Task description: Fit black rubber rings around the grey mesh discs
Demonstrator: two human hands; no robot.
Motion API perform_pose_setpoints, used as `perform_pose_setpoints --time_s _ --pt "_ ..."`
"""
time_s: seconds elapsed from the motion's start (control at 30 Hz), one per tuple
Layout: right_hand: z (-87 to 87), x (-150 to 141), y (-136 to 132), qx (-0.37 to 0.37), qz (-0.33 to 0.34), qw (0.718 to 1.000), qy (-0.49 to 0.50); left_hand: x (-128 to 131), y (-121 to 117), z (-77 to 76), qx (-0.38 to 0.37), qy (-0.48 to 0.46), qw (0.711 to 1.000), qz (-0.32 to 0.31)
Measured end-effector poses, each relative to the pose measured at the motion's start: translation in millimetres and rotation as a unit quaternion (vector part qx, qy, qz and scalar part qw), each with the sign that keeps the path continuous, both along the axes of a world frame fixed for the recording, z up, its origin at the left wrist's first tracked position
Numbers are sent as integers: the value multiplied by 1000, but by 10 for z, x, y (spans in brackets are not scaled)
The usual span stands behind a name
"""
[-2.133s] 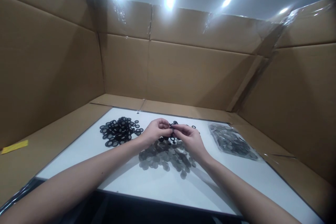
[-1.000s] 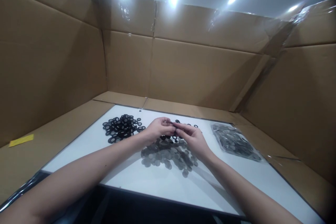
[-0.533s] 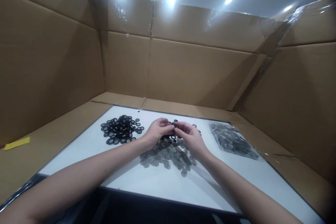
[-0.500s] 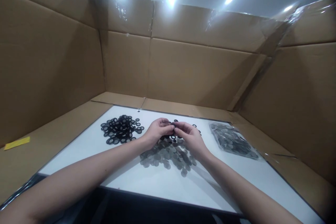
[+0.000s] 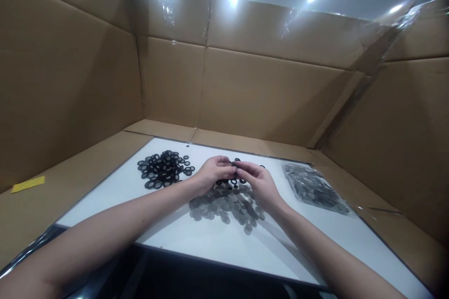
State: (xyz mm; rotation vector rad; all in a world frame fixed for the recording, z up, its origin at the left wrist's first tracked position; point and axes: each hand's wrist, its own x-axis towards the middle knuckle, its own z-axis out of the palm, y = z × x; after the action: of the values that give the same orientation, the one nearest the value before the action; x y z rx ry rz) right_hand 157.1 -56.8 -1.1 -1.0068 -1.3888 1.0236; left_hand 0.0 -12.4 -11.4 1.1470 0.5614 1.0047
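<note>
My left hand (image 5: 216, 172) and my right hand (image 5: 255, 178) meet above the middle of the white board, fingertips pinched together. Between them is a small black ring (image 5: 234, 164), mostly covered by the fingers. Loose black rings (image 5: 234, 181) lie under and behind the hands. Just nearer to me spreads a pile of translucent grey discs (image 5: 224, 205). Left of my left hand is a heap of black rings with grey centres (image 5: 163, 169). Whether the ring in my fingers has a disc in it, I cannot tell.
A clear plastic bag of grey discs (image 5: 314, 189) lies on the right of the white board (image 5: 196, 247). Cardboard walls (image 5: 259, 93) stand at the back and both sides. A yellow strip (image 5: 28, 184) lies on cardboard at the far left.
The whole view has shifted slightly. Both hands stay together over the piles, with the fingertips only a little differently placed around the ring.
</note>
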Motion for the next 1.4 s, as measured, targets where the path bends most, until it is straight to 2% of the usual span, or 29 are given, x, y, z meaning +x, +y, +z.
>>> perform_pose_setpoints --time_s 0.4,0.7,0.97,1.17,1.4 --pt "33 23 -31 20 4 999 -28 -51 1 59 -19 8 998 -57" --pt "84 -8 -59 20 -12 999 -38 -12 -5 18 -20 -11 1000 0" --pt "78 -8 -76 23 -20 999 -29 -8 -42 62 -15 -15 1000 3" --pt "63 -3 -62 26 -22 999 -30 11 -18 28 -1 -10 1000 13" --pt "60 -1 -72 61 -23 994 -86 27 -22 -23 -22 -37 999 22"
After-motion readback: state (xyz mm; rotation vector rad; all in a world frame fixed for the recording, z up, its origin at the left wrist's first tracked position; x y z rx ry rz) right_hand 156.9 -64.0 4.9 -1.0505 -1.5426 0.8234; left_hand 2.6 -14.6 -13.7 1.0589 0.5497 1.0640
